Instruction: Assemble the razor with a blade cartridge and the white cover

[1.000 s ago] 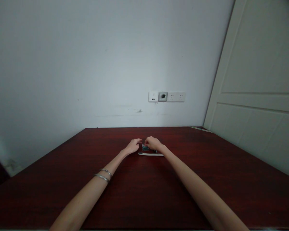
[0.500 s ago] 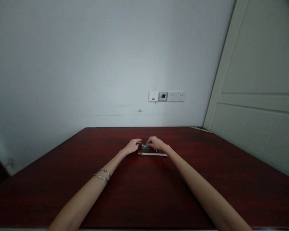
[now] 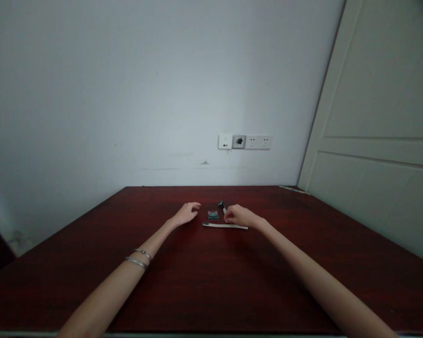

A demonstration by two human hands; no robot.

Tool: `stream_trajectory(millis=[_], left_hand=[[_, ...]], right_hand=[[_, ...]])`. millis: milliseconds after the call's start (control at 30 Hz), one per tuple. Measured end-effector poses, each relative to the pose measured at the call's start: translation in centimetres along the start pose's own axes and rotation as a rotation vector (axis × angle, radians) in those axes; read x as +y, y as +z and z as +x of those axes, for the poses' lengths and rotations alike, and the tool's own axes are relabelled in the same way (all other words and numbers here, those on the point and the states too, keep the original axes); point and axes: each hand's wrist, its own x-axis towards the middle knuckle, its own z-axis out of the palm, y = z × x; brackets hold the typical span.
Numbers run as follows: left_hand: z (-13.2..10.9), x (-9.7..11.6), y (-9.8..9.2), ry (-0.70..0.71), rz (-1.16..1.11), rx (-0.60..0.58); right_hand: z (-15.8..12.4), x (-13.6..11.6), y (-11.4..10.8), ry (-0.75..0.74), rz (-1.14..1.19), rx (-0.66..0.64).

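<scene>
My right hand [image 3: 238, 215] has its fingers closed around the light handle of a razor [image 3: 222, 204], whose black head points away from me. To the left of the razor a small clear box [image 3: 213, 215] with something green inside lies on the table. Just in front of both, a long thin white stick with a dark left end [image 3: 225, 226], possibly a toothbrush, lies crosswise. My left hand [image 3: 187, 213] rests left of the clear box, apart from it, its fingers loosely extended and holding nothing. Two silver bracelets [image 3: 139, 258] circle the left forearm.
The dark red wooden table [image 3: 211, 281] reaches to a white wall [image 3: 183, 94] carrying a row of sockets [image 3: 245, 142]. A pale panelled door [image 3: 380, 112] stands along the right. A thin strip [image 3: 293, 189] lies at the table's back right edge.
My right hand has moved right from above the clear box to the razor, now gripping its handle. My left hand has drawn back to the left, leaving the box uncovered.
</scene>
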Motion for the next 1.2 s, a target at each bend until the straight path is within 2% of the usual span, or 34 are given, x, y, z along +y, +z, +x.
stream_trajectory(millis=[100, 200, 467, 633, 867, 1000, 1200], left_hand=[[-0.3, -0.6, -0.9, -0.008, 0.007, -0.003], [-0.2, -0.5, -1.1, -0.005, -0.010, -0.011], [0.5, 2.5, 0.0, 0.139, 0.043, -0.005], [0.6, 4.5, -0.1, 0.165, 0.139, -0.002], [1.1, 4.8, 0.1, 0.144, 0.139, -0.045], [1.4, 4.4, 0.3, 0.120, 0.123, -0.090], [2.0, 3.5, 0.5, 0.059, 0.076, -0.103]], right_hand=[[-1.7, 0.5, -0.5, 0.089, -0.026, 0.034], [-2.0, 0.5, -0.5, 0.218, -0.043, 0.074], [1.5, -1.3, 1.2, 0.469, -0.053, 0.173], [2.9, -1.6, 1.9, 0.536, -0.073, 0.166], [3.1, -1.1, 2.5, 0.550, -0.066, 0.196], [1.9, 0.9, 1.6, 0.577, -0.066, 0.235], [-2.8, 7.2, -1.5, 0.704, -0.076, 0.290]])
